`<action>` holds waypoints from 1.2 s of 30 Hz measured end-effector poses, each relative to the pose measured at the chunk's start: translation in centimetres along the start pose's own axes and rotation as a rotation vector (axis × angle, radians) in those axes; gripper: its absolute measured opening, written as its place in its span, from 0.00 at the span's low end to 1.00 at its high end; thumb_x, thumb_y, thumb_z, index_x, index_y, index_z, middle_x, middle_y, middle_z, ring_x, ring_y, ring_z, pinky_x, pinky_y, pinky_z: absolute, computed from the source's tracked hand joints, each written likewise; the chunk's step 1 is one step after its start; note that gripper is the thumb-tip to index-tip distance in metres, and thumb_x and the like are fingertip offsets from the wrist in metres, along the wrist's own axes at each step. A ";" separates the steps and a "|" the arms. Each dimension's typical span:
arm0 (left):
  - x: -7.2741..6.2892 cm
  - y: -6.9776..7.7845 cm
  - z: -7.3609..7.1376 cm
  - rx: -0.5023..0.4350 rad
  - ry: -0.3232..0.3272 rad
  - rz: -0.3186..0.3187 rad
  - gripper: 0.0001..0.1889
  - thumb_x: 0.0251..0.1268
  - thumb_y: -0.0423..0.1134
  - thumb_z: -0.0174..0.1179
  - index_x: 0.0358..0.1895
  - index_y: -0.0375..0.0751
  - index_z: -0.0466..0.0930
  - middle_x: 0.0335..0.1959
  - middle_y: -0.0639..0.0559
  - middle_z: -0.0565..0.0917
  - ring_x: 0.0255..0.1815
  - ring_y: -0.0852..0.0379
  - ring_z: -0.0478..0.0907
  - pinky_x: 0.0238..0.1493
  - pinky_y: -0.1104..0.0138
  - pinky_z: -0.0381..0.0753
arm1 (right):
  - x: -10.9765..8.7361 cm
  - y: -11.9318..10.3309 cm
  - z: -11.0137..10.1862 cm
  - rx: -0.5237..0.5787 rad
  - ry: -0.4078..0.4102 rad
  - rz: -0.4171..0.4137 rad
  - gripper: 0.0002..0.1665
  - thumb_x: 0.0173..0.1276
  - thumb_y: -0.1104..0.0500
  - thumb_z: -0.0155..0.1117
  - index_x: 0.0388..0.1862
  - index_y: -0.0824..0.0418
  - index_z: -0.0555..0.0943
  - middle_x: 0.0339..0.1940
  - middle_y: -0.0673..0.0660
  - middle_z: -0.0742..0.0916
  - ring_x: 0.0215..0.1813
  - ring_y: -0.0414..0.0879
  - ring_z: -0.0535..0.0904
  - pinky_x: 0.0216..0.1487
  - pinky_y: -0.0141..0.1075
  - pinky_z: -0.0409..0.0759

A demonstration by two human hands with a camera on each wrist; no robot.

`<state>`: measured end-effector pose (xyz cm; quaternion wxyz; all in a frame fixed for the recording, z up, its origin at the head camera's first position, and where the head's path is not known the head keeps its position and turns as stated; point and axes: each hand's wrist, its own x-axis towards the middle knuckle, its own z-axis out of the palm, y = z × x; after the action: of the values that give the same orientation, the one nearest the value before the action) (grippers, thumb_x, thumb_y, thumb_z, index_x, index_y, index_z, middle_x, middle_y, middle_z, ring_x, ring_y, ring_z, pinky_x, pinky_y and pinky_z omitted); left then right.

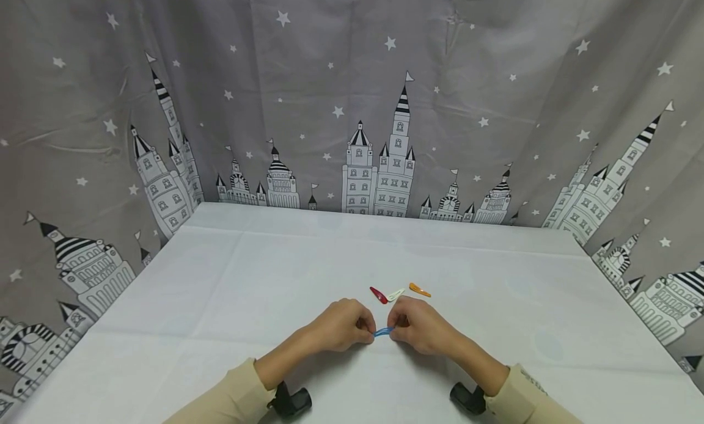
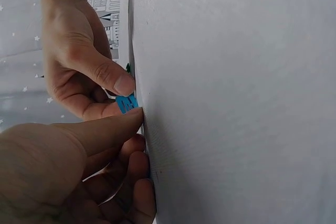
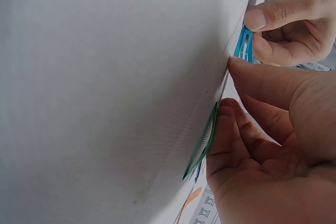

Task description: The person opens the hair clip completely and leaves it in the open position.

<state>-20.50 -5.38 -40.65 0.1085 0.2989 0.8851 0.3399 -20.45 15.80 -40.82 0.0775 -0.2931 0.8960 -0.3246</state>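
Observation:
A blue snap hair clip (image 1: 383, 331) spans the small gap between both hands, just over the white tabletop. My left hand (image 1: 343, 325) pinches one end with thumb and fingertips; my right hand (image 1: 423, 326) pinches the other. In the left wrist view, the fingers partly cover the blue clip (image 2: 126, 104). A green hair clip (image 3: 210, 141) shows beside the right hand's curled fingers in the right wrist view; I cannot tell whether they touch it. From the head it is hidden.
Beyond the hands lie a red hair clip (image 1: 378, 295), a white one (image 1: 395, 295) and an orange one (image 1: 420, 289). A white cloth (image 1: 275, 265) covers the table. Behind it hangs a grey curtain (image 1: 308, 63) printed with castles and stars.

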 end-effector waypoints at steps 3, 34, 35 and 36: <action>-0.1 0.0 0.0 0.002 0.000 0.011 0.04 0.57 0.31 0.69 0.28 0.42 0.85 0.21 0.63 0.78 0.24 0.66 0.70 0.29 0.70 0.71 | 0.0 -0.1 0.0 -0.002 -0.005 0.005 0.08 0.59 0.70 0.70 0.30 0.58 0.84 0.32 0.47 0.77 0.34 0.38 0.73 0.36 0.33 0.73; 0.3 -0.3 -1.2 -0.172 0.313 0.007 0.03 0.64 0.33 0.65 0.37 0.44 0.87 0.32 0.61 0.83 0.31 0.60 0.76 0.33 0.66 0.76 | 0.6 -1.3 -0.5 0.273 0.239 0.083 0.03 0.64 0.68 0.67 0.36 0.67 0.85 0.32 0.51 0.86 0.34 0.45 0.79 0.34 0.34 0.78; 0.3 -0.3 -1.2 -0.179 0.323 0.002 0.04 0.64 0.33 0.65 0.38 0.44 0.87 0.34 0.61 0.84 0.32 0.60 0.77 0.33 0.66 0.77 | 0.7 -1.3 -0.5 0.277 0.241 0.080 0.03 0.65 0.68 0.67 0.36 0.67 0.85 0.32 0.51 0.86 0.34 0.45 0.78 0.34 0.34 0.77; 0.3 -0.4 -1.3 -0.187 0.333 0.001 0.04 0.64 0.33 0.65 0.38 0.44 0.88 0.35 0.60 0.84 0.32 0.60 0.77 0.34 0.66 0.77 | 0.9 -1.4 -0.6 0.285 0.243 0.073 0.03 0.65 0.67 0.67 0.36 0.67 0.85 0.32 0.51 0.86 0.34 0.45 0.79 0.34 0.34 0.77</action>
<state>-21.40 -6.12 -39.92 -0.0124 0.2274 0.8553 0.4654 -20.67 14.73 -39.43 0.0211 -0.2050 0.8538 -0.4781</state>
